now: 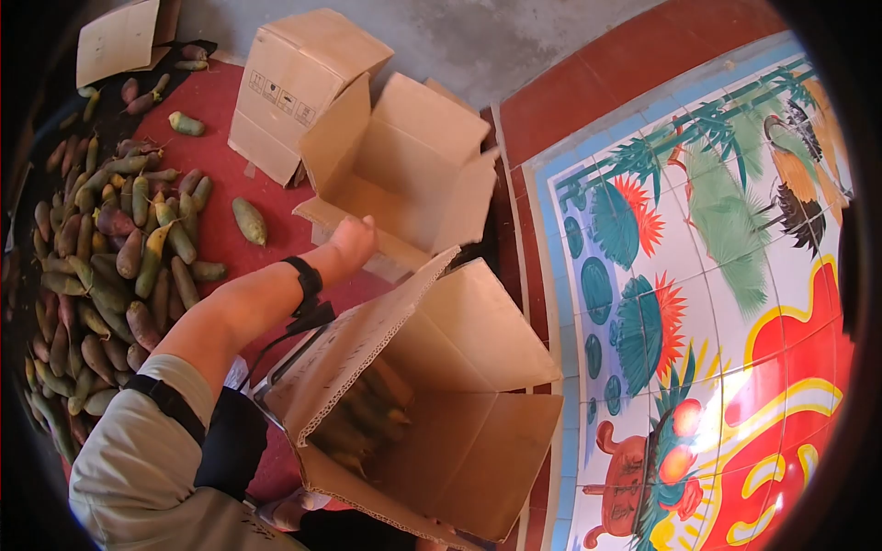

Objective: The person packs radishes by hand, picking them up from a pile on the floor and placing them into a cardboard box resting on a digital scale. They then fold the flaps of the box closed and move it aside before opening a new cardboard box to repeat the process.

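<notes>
My left hand (354, 241), with a dark band on the wrist, reaches out over the red mat. Its fingers are closed at the near flap of an open cardboard box (395, 174), whose inside shows bare cardboard. Closer to me, a larger open cardboard box (459, 441) lies tilted with its flaps spread. Several long green-brown radishes (372, 418) are inside it, in shadow. Only a sliver of what seems to be my right hand (434, 540) shows at the bottom edge, by the larger box; its fingers are mostly hidden.
A big heap of green and reddish radishes (110, 248) covers the left side. Single radishes (248, 221) lie on the red mat (216, 110). A closed carton (285, 92) stands beyond, with cardboard (115, 41) at top left. A painted tile wall (680, 321) bounds the right.
</notes>
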